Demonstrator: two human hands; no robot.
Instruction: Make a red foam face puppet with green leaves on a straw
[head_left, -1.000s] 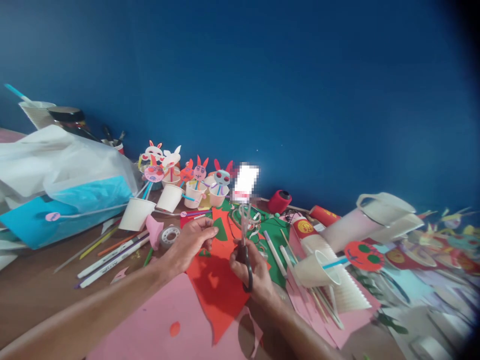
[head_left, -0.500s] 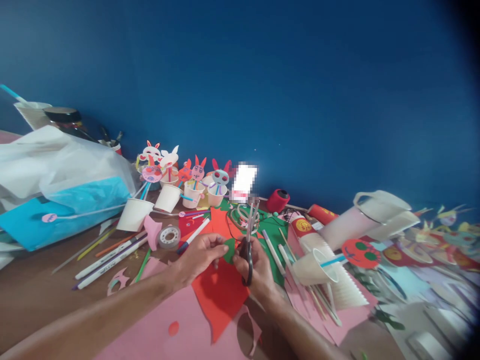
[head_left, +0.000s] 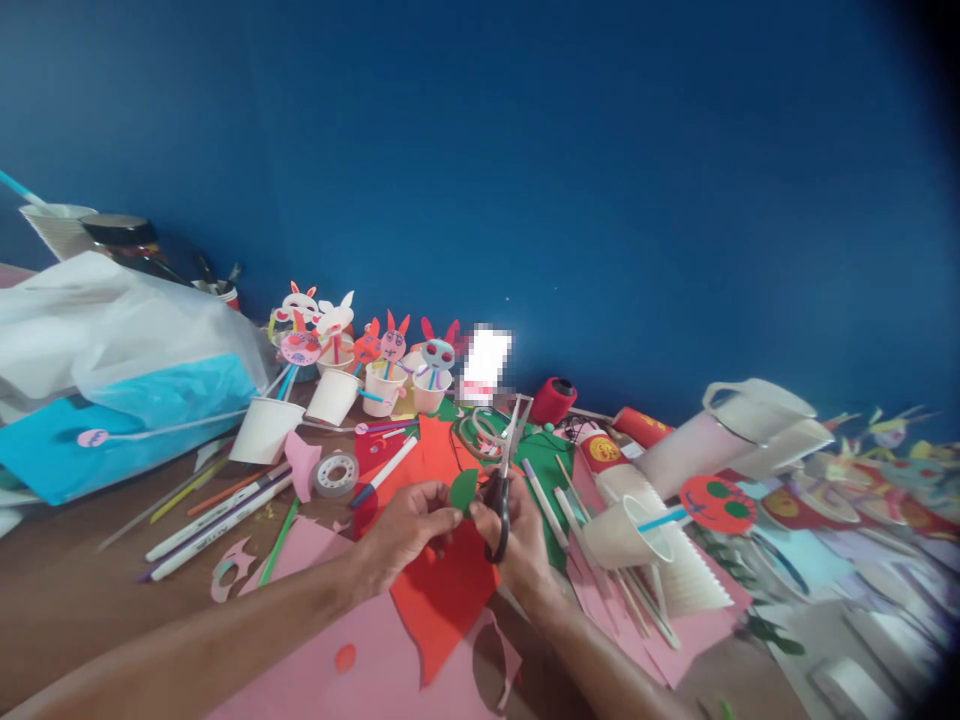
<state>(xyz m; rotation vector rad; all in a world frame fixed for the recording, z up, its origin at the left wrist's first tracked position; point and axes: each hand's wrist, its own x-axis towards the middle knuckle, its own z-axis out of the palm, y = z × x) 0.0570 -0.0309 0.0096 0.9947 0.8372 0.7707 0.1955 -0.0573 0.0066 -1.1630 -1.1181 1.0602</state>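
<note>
A small green leaf-shaped paper piece stands upright between my two hands. My left hand pinches its lower edge between thumb and fingers. My right hand is wrapped round the dark handles of the scissors, whose slightly parted blades point up and away; its thumb tip is beside the green piece. Below both hands lies orange-red paper, over a pink sheet with an oval hole and a small red disc on it.
Paper cups with paper animal faces stand at the back left. Tape and markers lie on the left. On the right are a tipped cup, a red paper face and a white jug.
The green piece now stands up in clearer view between my hands. My left fingers have closed in on it, and the scissors have tilted slightly to the right.
</note>
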